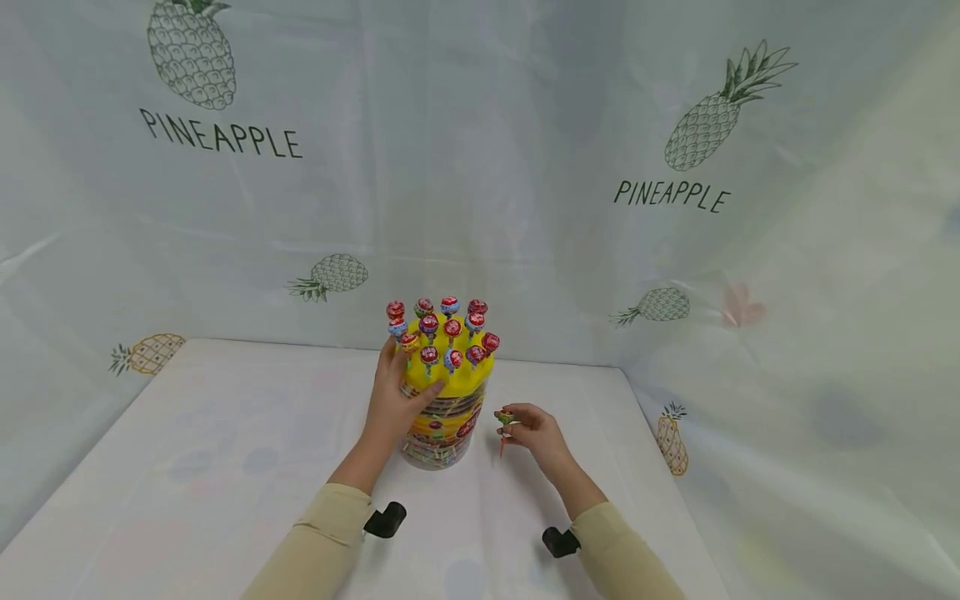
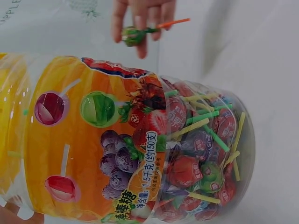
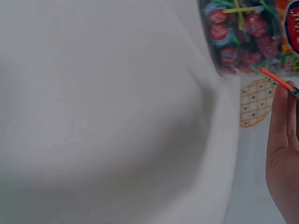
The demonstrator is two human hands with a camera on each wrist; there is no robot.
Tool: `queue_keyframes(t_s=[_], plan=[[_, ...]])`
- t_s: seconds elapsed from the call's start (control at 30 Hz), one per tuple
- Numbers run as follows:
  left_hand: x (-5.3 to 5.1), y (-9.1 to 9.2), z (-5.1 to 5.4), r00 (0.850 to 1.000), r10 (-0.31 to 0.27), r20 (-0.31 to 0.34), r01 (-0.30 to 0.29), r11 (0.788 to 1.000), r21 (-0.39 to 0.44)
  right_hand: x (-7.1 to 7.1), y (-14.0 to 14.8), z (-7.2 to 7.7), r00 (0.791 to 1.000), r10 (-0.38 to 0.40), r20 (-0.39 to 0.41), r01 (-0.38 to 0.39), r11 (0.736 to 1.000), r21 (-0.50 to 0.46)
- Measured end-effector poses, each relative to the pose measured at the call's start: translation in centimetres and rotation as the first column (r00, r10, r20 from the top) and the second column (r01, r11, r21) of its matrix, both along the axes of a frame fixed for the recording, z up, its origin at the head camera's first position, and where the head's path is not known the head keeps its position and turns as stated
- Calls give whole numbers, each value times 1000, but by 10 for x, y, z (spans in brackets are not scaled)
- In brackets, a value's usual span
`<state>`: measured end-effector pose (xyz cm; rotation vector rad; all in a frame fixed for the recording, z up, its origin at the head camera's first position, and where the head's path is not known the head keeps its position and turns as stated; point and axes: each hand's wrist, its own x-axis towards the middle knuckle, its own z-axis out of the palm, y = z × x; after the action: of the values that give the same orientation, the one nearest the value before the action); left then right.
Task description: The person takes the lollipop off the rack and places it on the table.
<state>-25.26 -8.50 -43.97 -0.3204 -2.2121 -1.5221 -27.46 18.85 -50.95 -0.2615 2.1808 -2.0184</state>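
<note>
A clear jar (image 1: 438, 454) with a yellow top (image 1: 465, 379) stands on the table, several wrapped lollipops (image 1: 452, 327) upright in the top. The left hand (image 1: 393, 396) grips the jar's upper left side, thumb across the front rim. To the jar's right, the right hand (image 1: 534, 432) pinches a green-wrapped lollipop (image 1: 505, 417), its orange stick pointing down. In the left wrist view the jar (image 2: 93, 140) shows loose lollipops inside, and the held lollipop (image 2: 134, 36) is apart from it. The right wrist view shows the right hand (image 3: 285, 154) near the orange stick (image 3: 275, 78).
The white table (image 1: 225, 433) reaches out on both sides of the jar. Behind it hangs a pale curtain (image 1: 480, 167) printed with pineapples. Dark wrist devices (image 1: 386, 520) sit by both sleeves.
</note>
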Motion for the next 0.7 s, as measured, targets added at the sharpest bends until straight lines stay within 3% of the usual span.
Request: queue_keyframes(t_s=[0.53,0.7], plan=[[1,0,0,1000,12,19,-12,1000,-14,-8,7,-37,997,34,72,-43,992,115],[1,0,-1,1000,9,18,-9,1000,-11,-12,5,-44,997,34,66,-47,978,205]])
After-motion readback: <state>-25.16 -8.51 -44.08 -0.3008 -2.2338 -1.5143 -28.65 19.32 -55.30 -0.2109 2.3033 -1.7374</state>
